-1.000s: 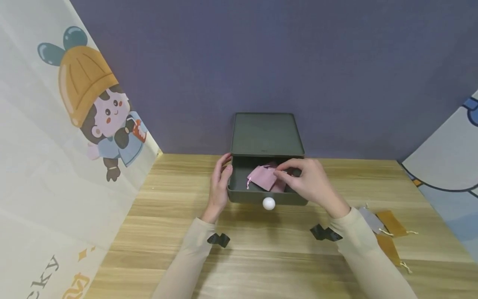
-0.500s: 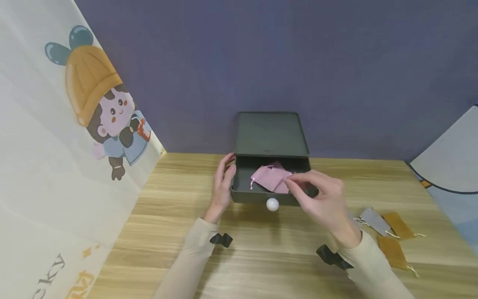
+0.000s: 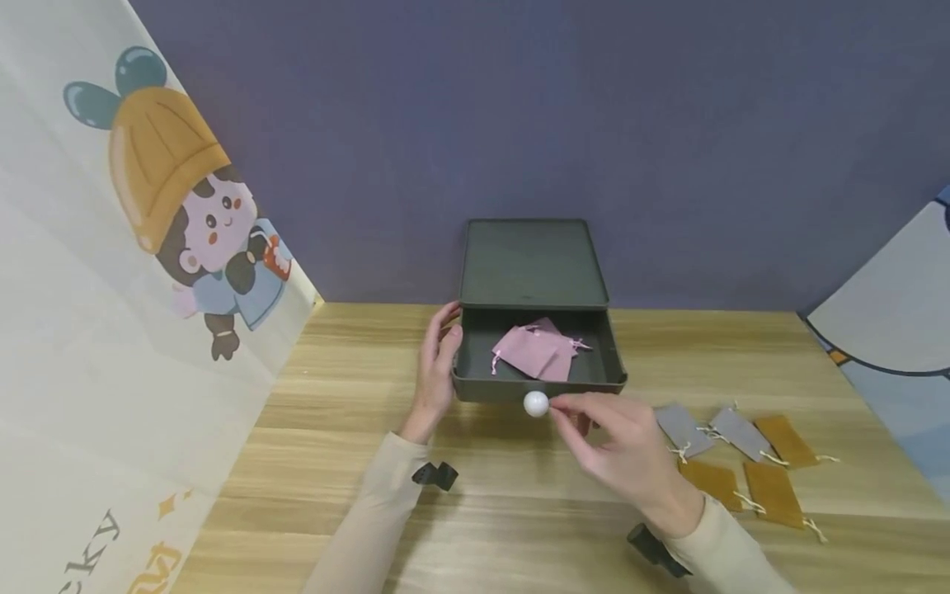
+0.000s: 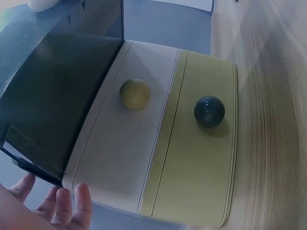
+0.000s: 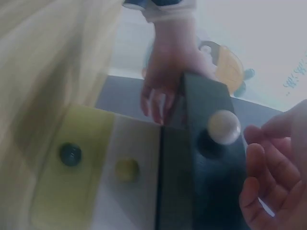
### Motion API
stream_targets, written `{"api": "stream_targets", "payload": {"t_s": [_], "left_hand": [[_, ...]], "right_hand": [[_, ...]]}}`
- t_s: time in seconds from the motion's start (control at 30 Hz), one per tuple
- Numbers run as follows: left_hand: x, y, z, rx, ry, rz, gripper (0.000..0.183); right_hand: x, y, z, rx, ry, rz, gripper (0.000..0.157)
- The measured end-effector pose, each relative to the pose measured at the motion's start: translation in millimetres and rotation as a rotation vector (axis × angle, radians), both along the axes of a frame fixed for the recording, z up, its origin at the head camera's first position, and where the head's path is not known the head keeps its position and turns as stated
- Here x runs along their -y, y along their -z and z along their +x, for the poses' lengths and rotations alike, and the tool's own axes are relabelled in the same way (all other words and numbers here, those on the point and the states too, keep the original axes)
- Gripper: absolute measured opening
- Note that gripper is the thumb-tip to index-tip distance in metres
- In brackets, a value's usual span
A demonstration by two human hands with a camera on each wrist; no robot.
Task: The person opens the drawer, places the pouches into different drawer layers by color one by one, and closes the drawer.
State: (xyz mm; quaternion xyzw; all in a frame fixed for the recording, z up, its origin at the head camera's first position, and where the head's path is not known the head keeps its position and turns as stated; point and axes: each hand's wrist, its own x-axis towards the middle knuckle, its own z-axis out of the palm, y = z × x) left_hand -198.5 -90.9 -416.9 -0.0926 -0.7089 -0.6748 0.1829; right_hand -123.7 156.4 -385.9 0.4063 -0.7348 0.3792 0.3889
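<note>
A dark green drawer [image 3: 475, 392] is pulled out from its small drawer cabinet [image 3: 530, 264]. Several pink drawstring pouches [image 3: 529, 353] lie overlapping inside it. My left hand [image 3: 434, 371] rests along the drawer's left side, fingers extended; in the left wrist view its fingertips are by the cabinet's side edge. My right hand [image 3: 623, 450] is in front of the drawer, thumb and index fingertips close beside the round white knob [image 3: 536, 404]. A small gap separates them from that knob in the right wrist view, and the hand holds nothing.
Grey pouches [image 3: 684, 431] and orange-brown pouches [image 3: 773, 492] lie on the wooden table [image 3: 519, 528] at the right. Below the green drawer are a white drawer [image 4: 115, 158] with a yellow knob [image 4: 135, 94] and a yellow-green drawer [image 4: 192, 177] with a dark knob [image 4: 209, 111].
My right hand has let go of a pink pouch, drawn out of the drawer and come down beside the white knob. My left hand has stayed at the drawer's left side.
</note>
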Motion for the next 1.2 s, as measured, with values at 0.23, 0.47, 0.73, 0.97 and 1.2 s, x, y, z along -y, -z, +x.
{"api": "stream_targets", "payload": {"t_s": [0.23,0.47,0.73,0.97,1.2], "left_hand": [[0,-0.1,-0.3,-0.009,-0.001,0.002,0.056],[-1,-1.8,0.4,-0.008,-0.002,0.007,0.056],[-2,-0.8,1.2,-0.012,-0.006,0.021,0.051],[-2,-2.1,2.4,-0.009,-0.017,0.013,0.051],[-2,-1.9,2.8,-0.012,-0.020,-0.002,0.052]], "right_hand": [[2,11.4,6.5,0.088,0.034,0.105,0.020],[5,16.5,4.0,0.079,0.049,0.096,0.018],[9,18.9,1.6,0.032,0.094,0.072,0.026],[12,19.9,1.1,-0.001,0.128,0.029,0.028],[12,20.0,2.8,0.006,0.152,0.032,0.028]]}}
